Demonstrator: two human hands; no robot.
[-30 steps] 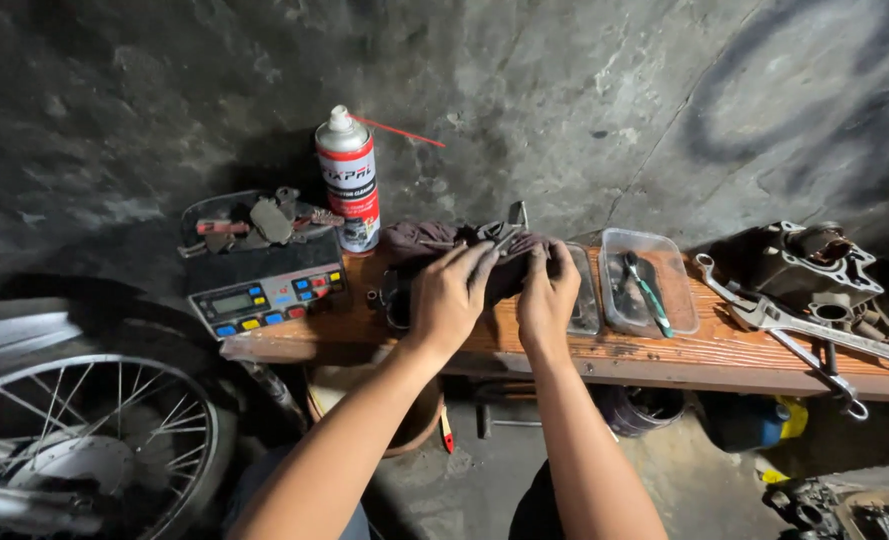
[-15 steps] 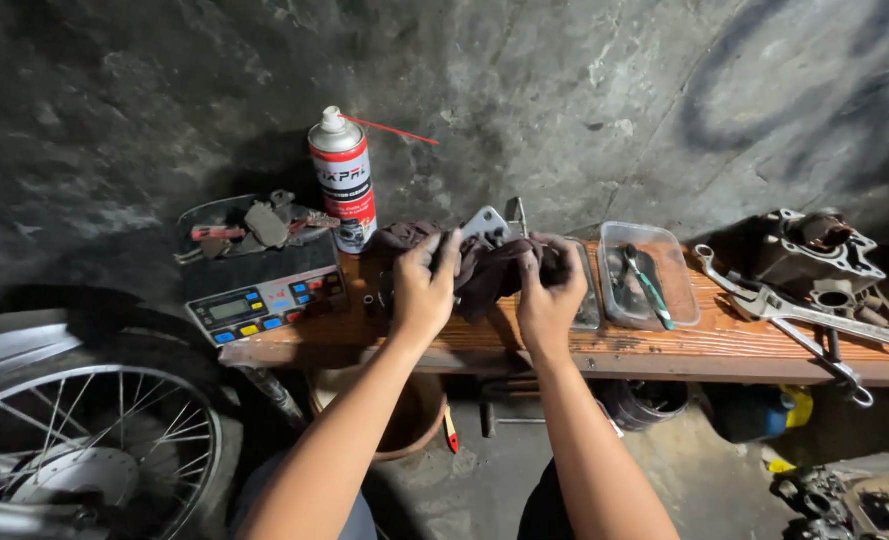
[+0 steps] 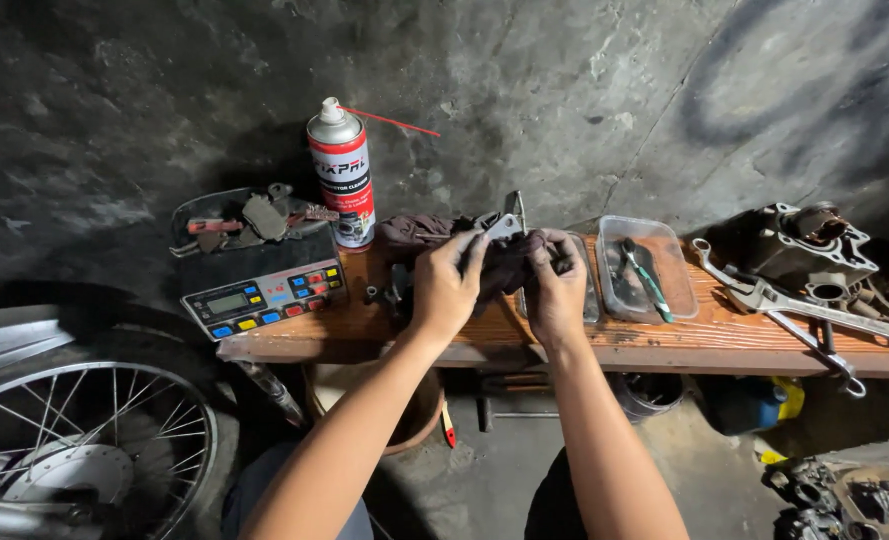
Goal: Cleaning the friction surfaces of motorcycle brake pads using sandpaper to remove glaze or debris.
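Both hands were at work over the middle of a wooden desk set against a rough grey wall. The left hand was closed on a dark cloth, its fingers curled over the cloth's left part. The right hand was closed on the same cloth from the right side. A small grey metal part stood out of the cloth between the two hands, just above the fingertips; how far the cloth wrapped it could not be told. The cloth was held just above the desk's middle, with its left end trailing toward a spray can.

The spray can, red and white with a thin red straw, stood upright at the back of the desk, left of the cloth. Left of the can sat a digital scale with coloured buttons, its pan carrying worn metal pieces. Just right of the right hand lay a clear plastic tray holding a green-handled tool. Further right, a large wrench lay across the boards, touching a grey engine part. A spoked wheel stood on the floor at lower left, below the desk's edge. A brown bucket sat under the desk, partly hidden by the left forearm
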